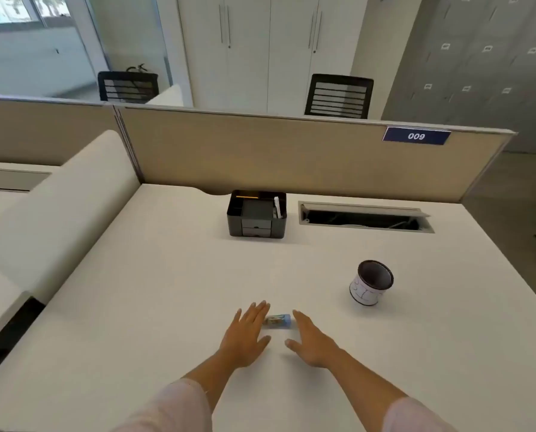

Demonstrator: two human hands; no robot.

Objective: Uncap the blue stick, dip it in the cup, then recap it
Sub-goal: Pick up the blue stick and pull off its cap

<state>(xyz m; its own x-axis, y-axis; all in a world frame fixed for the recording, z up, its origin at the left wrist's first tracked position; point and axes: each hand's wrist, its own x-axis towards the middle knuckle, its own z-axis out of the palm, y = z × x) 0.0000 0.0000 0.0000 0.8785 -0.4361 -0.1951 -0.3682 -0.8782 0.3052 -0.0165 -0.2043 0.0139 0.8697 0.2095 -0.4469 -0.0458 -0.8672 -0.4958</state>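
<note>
The blue stick (278,321) lies on its side on the white desk (167,291), capped, its left end hidden behind my fingers. My left hand (248,335) rests flat just left of it, fingers spread, tips at the stick's left end. On the stick's other side my right hand (312,340) is flat too, fingertips close to its blue right end. Neither hand holds anything. The cup (371,282), white with a dark inside and scribbled marks, stands upright farther back to the right.
A black desk organizer (256,214) sits at the back of the desk, beside an open cable tray slot (365,217). A beige partition (291,151) with a "009" label closes the far edge. A padded divider (58,213) runs along the left.
</note>
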